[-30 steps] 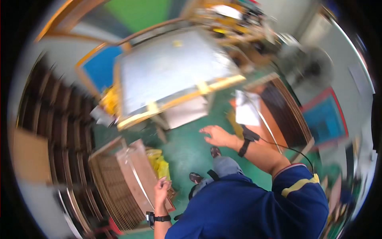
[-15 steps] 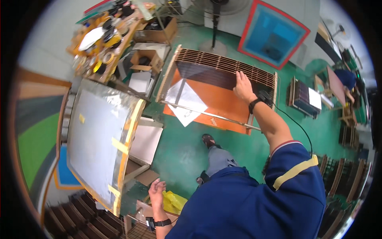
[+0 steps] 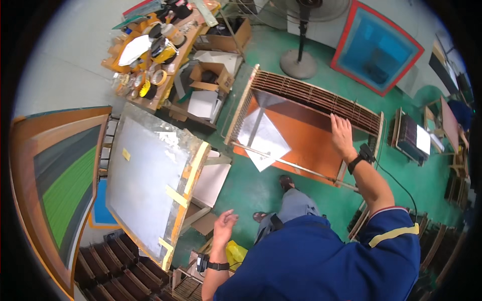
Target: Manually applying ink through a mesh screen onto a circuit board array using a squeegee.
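My right hand is over the right part of a slatted rack, its fingers stretched out and holding nothing. Whether the fingertips touch the rack or are just above it, I cannot tell. Inside the rack lie an orange-brown board and a white sheet that juts out past the front rod. My left hand hangs in the air at the lower middle, fingers loosely bent and apart, with nothing in it. Nearest to it is a large grey framed panel with yellow tape along its edge.
A cluttered table with tape rolls and jars stands at the upper left. Cardboard boxes are beside it. Behind the rack are a standing fan and a red-framed blue screen. A yellow bag lies near my left wrist.
The whole view has shifted, so the rack and table appear further right. My left hand has risen a little. My right hand stays over the rack, fingers still stretched out.
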Motion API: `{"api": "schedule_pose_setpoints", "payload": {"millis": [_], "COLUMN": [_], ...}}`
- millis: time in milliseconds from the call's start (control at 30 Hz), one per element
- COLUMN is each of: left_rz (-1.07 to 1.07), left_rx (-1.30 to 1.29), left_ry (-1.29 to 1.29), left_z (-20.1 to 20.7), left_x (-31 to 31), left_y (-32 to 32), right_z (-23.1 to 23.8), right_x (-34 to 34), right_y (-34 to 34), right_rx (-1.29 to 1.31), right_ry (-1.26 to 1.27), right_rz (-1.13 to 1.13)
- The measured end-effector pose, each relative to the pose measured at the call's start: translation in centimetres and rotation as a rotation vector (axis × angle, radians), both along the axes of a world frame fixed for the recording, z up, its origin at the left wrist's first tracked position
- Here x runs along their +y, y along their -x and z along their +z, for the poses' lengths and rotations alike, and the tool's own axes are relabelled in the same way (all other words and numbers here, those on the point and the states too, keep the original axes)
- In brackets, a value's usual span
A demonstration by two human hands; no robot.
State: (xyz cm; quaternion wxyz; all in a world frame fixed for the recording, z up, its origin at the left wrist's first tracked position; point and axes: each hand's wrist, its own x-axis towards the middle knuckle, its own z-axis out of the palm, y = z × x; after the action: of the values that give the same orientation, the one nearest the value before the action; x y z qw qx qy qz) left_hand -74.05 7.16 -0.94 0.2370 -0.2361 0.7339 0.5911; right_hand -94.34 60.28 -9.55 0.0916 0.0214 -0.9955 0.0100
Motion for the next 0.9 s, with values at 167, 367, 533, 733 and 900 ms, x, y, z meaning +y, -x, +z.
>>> {"api": "schedule_pose_setpoints", "payload": {"millis": [167,367,533,733,900], "left_rz": [-0.181,-0.366,-0.272,0.325,0.405], "left_rx": [0.068,0.161,0.374,0.349,0.475], "left_ry": [0.041,-0.162,-0.738,-0.807,-0.832], "left_z": [0.9,5.0,12.8,13.4,9.5], "left_x": [3.5,10.6,21.3,14.7,-5.0], "left_y": [4.3,11.8,15.9,17.0,11.1], "right_z": [1.2,16.6,29.7,29.0,27.7], "right_x": [1.8,3.9,-6.1,-20.2,-21.3], "right_y": [4.2,4.4,-4.2,-9.2,0.8], "right_rx": [-0.141,0.17,0.444,0.233,-0.091], "right_ry": [0.173,0.398,0.197,0.581,0.59], "right_rz": [0.028,0.078,0.233,0.501,0.21]}}
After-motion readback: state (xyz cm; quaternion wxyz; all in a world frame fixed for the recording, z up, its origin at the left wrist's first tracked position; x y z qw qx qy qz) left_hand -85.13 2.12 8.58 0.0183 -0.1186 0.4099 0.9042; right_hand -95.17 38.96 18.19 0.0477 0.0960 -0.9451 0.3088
